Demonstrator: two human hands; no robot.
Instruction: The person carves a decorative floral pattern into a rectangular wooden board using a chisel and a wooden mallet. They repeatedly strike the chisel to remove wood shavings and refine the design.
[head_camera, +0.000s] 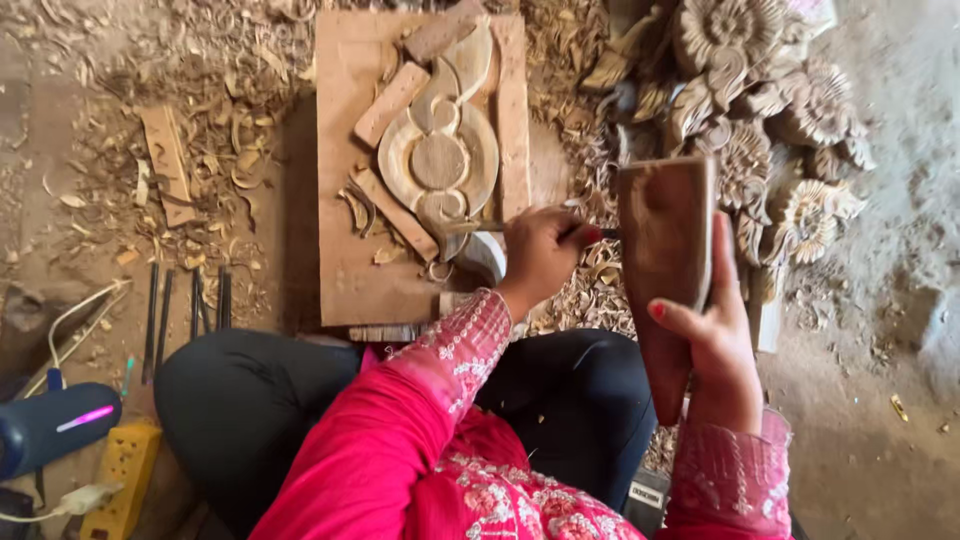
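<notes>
My left hand (540, 255) grips a thin metal chisel (480, 227) whose tip rests on the lower part of a carved wooden ornament (440, 150). The ornament lies on a square wooden board (345, 270), held between small wood blocks (390, 102). My right hand (715, 340) holds a dark wooden mallet (665, 260) upright, raised just right of the chisel's end. I sit with dark-trousered legs at the board's near edge, in pink embroidered sleeves.
Wood shavings (200, 70) cover the ground around the board. Finished carved flower pieces (770, 110) are piled at the upper right. Several spare chisels (190, 305) lie at left, near a yellow power strip (122, 465) and a blue device (50, 425).
</notes>
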